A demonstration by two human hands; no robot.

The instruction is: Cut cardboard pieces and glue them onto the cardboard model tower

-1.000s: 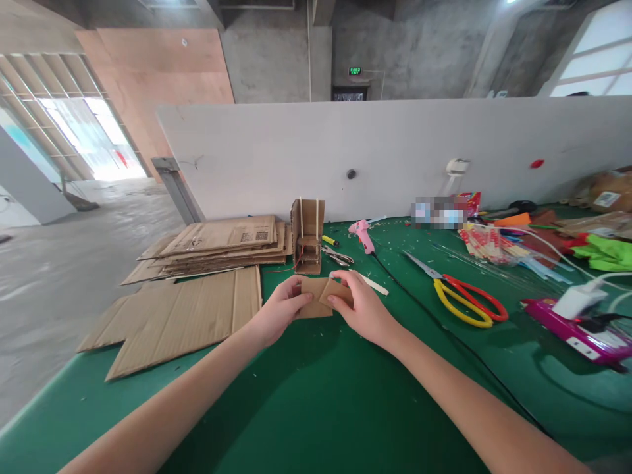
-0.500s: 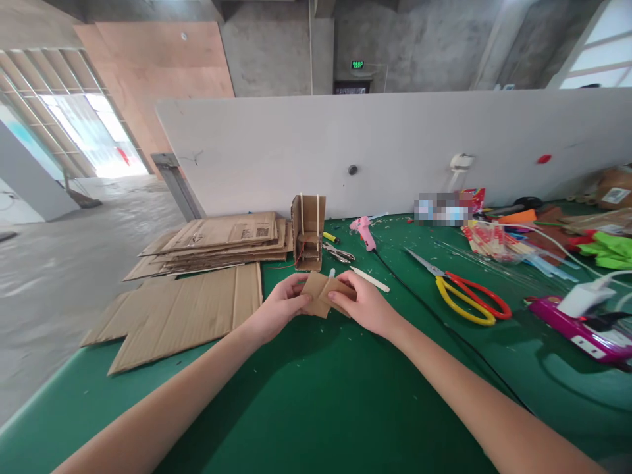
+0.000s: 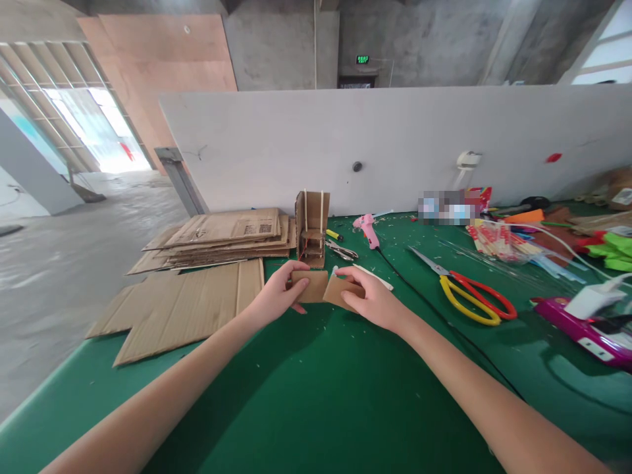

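My left hand (image 3: pixel 281 293) is closed on a small brown cardboard piece (image 3: pixel 314 287), thumb in front and fingers behind. A second small cardboard piece (image 3: pixel 338 291) is pinched in my right hand (image 3: pixel 371 296). The two pieces meet or nearly meet at their inner edges; I cannot tell whether they touch. Just behind them stands an upright cardboard structure (image 3: pixel 316 214) with light sticks up its front and small shelves inside. Beyond my right hand lie a pair of pliers (image 3: pixel 342 250) and a whitish stick (image 3: pixel 379 275), partly hidden by that hand.
Stacked cardboard sheets (image 3: pixel 222 230) and a cut sheet (image 3: pixel 197 306) lie left. A pink glue gun (image 3: pixel 368 232), its black cord, and large scissors (image 3: pixel 474 299) with red and yellow handles are right. Farther right sits a purple power strip (image 3: pixel 587 332). A pale partition (image 3: pixel 276 145) bounds the back.
The two cardboard pieces overlapped before; now they are drawn apart to lie side by side, edge near edge. Both hands still hold them. The view has shifted slightly.
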